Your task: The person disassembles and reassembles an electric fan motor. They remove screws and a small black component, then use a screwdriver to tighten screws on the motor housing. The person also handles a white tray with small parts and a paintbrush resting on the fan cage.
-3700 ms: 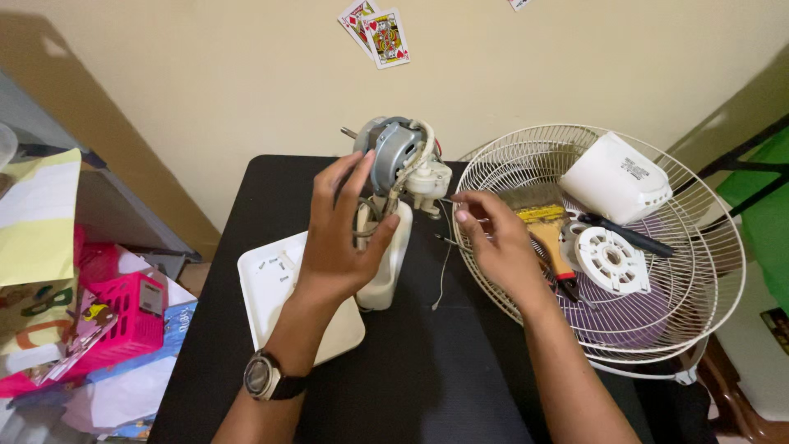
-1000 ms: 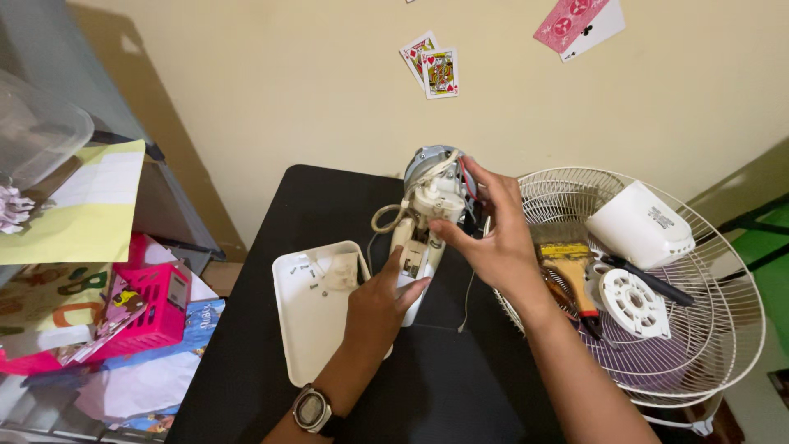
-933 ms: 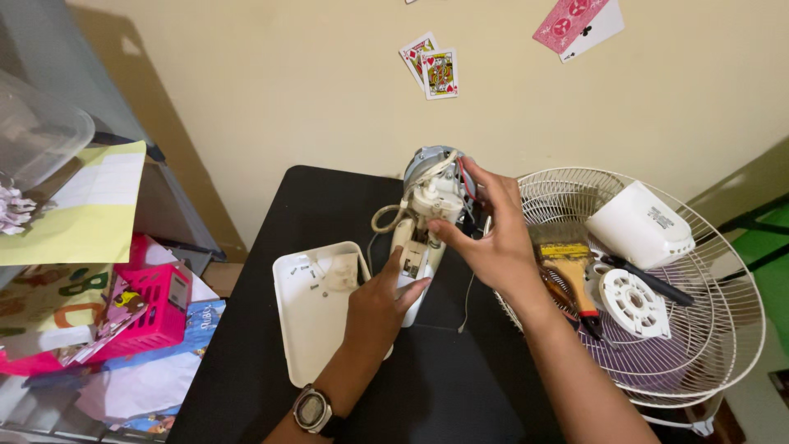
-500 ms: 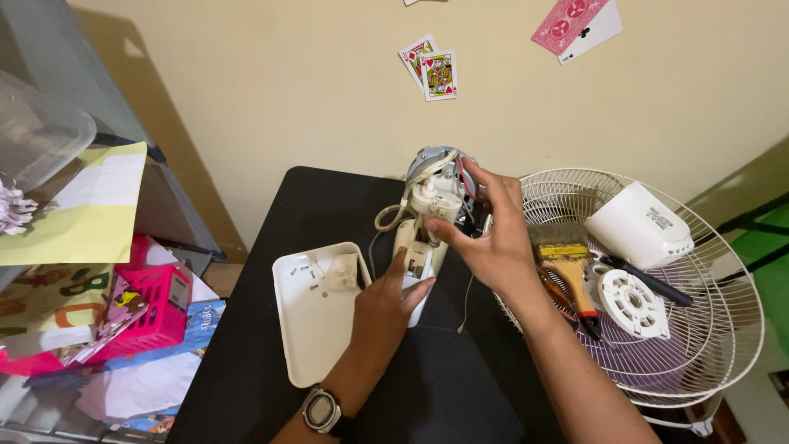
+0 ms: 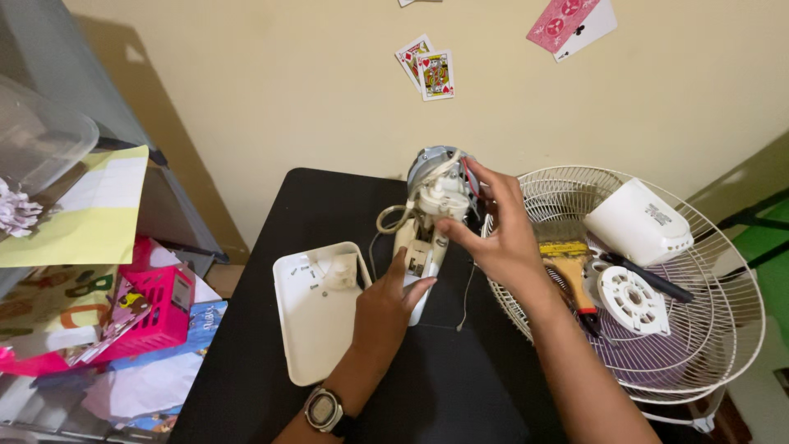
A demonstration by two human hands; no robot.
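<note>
Fan motor assembly (image 5: 436, 193) stands upright near the middle of the black table (image 5: 304, 205), its grey motor head on top, cream neck below with the housing off — wiring and a cream cord loop exposed on its left side.

Right hand (image 5: 497, 234) comes in from the motor's right, fingers curled around the upper part, thumb and fingertips pinching at the small white fitting just under the motor head. Reads as a steadying grip so the top does not tip.

Left hand (image 5: 386, 300) sits below the motor, fingers loosely bent against the cream neck, bracing the lower end on the table. A wristwatch (image 5: 325, 409) is on that arm.

Left of the motor, touching the left hand: the cream base plate (image 5: 308, 316), lying flat, inner side up.

Right of the motor: a wire fan guard (image 5: 699, 345) laid flat and used as a tray — it holds a paintbrush (image 5: 567, 259), a white rear cover (image 5: 637, 222), a round white perforated disc (image 5: 631, 300) and a dark tool handle (image 5: 649, 279).

Above the motor, playing cards (image 5: 427, 70) stuck on the wall. Far left of it, a pink basket (image 5: 156, 308) amid papers.
</note>
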